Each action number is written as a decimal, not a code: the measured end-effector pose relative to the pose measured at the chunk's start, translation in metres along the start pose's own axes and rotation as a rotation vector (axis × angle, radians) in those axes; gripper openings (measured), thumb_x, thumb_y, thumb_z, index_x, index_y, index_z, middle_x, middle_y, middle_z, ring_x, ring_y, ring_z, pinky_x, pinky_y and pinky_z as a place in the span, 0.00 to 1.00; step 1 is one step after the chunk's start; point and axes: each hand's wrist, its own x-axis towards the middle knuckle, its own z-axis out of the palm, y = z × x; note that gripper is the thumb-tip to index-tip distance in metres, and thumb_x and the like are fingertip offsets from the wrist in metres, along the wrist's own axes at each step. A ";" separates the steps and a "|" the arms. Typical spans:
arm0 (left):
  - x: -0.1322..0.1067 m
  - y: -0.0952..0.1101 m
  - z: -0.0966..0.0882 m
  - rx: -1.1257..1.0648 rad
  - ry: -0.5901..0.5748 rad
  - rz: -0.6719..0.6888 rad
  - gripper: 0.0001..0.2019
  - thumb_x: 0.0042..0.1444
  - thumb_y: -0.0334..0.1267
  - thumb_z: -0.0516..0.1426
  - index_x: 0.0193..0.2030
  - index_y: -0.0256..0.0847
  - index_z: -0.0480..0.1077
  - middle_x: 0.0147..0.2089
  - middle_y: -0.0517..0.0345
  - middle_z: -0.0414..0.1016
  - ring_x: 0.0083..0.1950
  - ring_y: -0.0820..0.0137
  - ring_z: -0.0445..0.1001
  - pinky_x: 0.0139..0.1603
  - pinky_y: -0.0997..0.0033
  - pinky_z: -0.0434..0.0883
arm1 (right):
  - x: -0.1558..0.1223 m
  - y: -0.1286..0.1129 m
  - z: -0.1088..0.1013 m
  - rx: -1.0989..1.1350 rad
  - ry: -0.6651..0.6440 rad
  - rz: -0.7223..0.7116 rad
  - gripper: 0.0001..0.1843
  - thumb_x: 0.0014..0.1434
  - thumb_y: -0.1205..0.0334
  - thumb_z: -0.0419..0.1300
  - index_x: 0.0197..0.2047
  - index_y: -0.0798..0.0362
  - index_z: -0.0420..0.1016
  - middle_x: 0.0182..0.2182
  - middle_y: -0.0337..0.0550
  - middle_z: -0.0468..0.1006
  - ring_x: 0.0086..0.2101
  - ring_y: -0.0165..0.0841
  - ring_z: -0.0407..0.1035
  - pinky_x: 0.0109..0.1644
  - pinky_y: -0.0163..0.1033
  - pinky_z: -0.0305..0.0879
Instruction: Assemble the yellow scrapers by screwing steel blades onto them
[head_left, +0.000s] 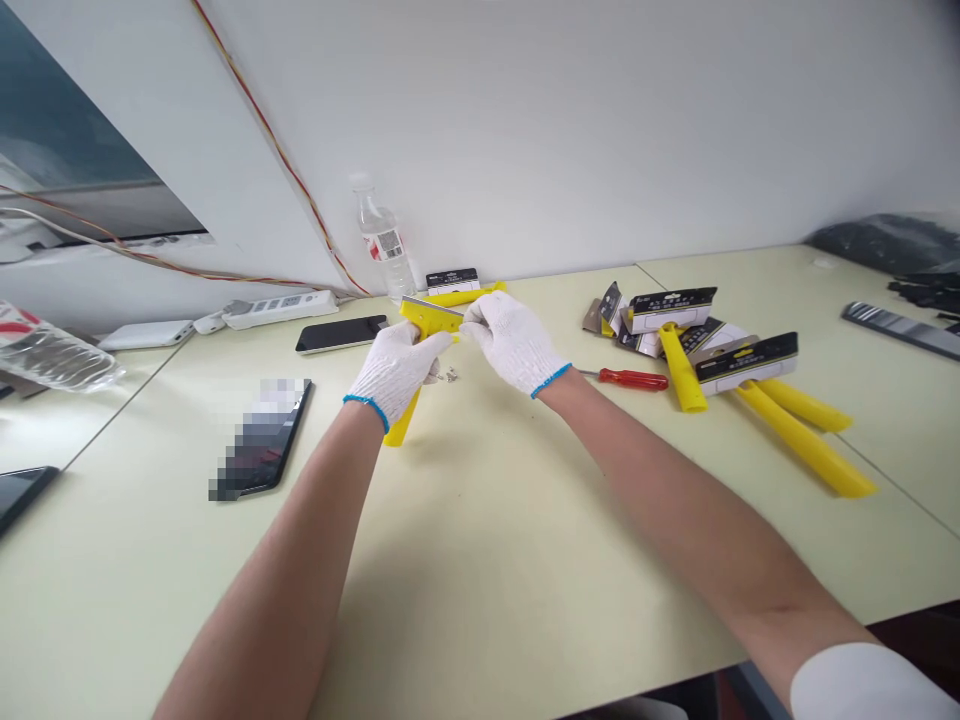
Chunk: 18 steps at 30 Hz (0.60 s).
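Observation:
A yellow scraper (429,319) is wrapped by my left hand (391,372), in a white knit glove with a blue cuff. Its handle slants down out of the bottom of that fist. Along the top edge of the scraper's head lies a thin metal blade (429,306). My right hand (511,340), gloved the same way, pinches at the blade's right end; its fingertips partly cover that spot. Small metal screws (450,376) lie on the table just below the hands. Right of my right hand rests a screwdriver (634,380) with a red handle.
Several yellow scrapers with black-and-white cards (746,362) lie at the right. Another carded scraper (454,296) and a water bottle (386,240) are by the wall. Phones (341,334), a power strip (281,309) and a second bottle (52,350) occupy the left.

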 end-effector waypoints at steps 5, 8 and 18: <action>0.000 -0.001 0.005 0.017 -0.025 0.060 0.11 0.58 0.44 0.62 0.31 0.41 0.68 0.26 0.57 0.75 0.27 0.70 0.72 0.31 0.69 0.71 | -0.004 -0.004 0.001 0.056 0.020 0.036 0.22 0.77 0.52 0.63 0.63 0.60 0.76 0.57 0.53 0.76 0.54 0.38 0.74 0.61 0.48 0.77; 0.000 -0.002 0.007 0.038 -0.024 0.093 0.12 0.58 0.43 0.62 0.29 0.41 0.68 0.26 0.56 0.76 0.27 0.69 0.73 0.31 0.68 0.70 | -0.003 -0.004 0.002 0.086 0.021 0.058 0.22 0.77 0.52 0.63 0.64 0.60 0.76 0.57 0.53 0.75 0.55 0.38 0.74 0.61 0.48 0.76; -0.005 0.006 0.009 0.049 -0.024 0.093 0.12 0.58 0.42 0.63 0.29 0.40 0.67 0.27 0.59 0.74 0.28 0.71 0.73 0.30 0.70 0.70 | 0.010 0.009 0.009 0.215 -0.023 0.064 0.21 0.77 0.53 0.63 0.63 0.61 0.76 0.55 0.52 0.76 0.52 0.38 0.75 0.60 0.47 0.77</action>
